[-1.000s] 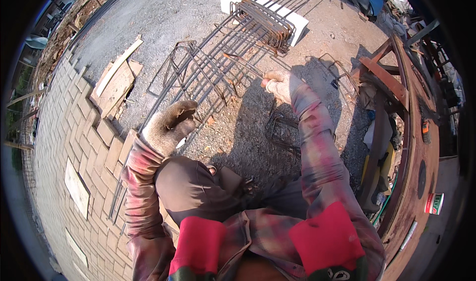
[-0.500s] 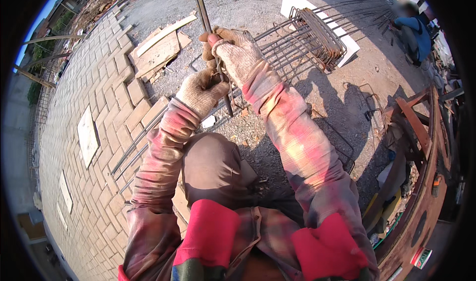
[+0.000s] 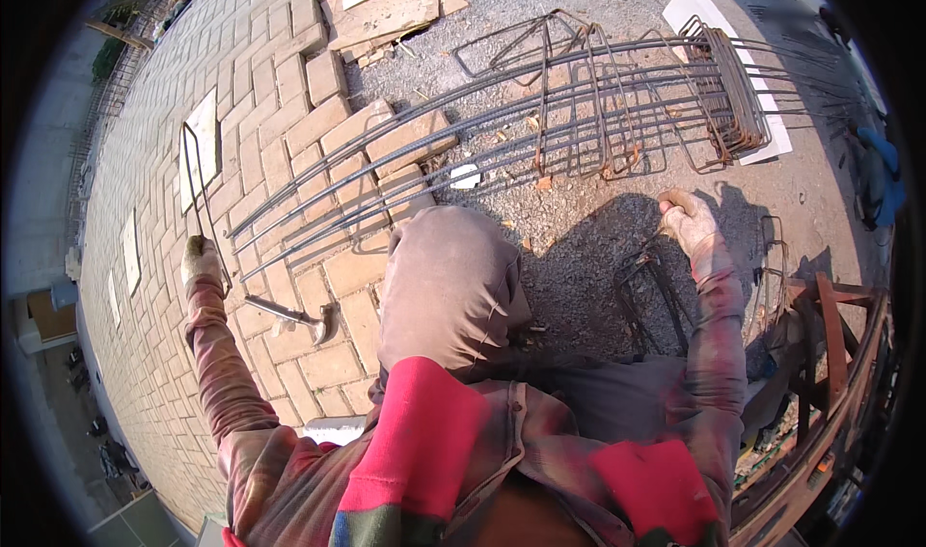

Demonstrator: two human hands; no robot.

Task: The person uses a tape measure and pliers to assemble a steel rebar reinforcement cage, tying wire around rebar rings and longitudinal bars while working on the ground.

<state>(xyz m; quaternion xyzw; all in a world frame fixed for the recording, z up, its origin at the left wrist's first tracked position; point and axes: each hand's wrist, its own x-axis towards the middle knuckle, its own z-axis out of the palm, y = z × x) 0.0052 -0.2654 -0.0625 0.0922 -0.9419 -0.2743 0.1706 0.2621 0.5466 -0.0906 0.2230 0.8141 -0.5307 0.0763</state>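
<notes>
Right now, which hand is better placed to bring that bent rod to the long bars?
Probably the left hand: it holds the bent steel rod, near the left ends of the long rebars. The right hand, seemingly empty, is far from the rod.

The bent rod [image 3: 188, 161] is dark, the stirrups [image 3: 738, 103] rust-brown, the sleeves [image 3: 227, 364] reddish plaid.

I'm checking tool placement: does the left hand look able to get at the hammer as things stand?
Probably yes: the hammer lies uncovered on the paving blocks, close to the left hand. But that gloved hand grips a bent steel bar, so it would likely need freeing first.
</notes>
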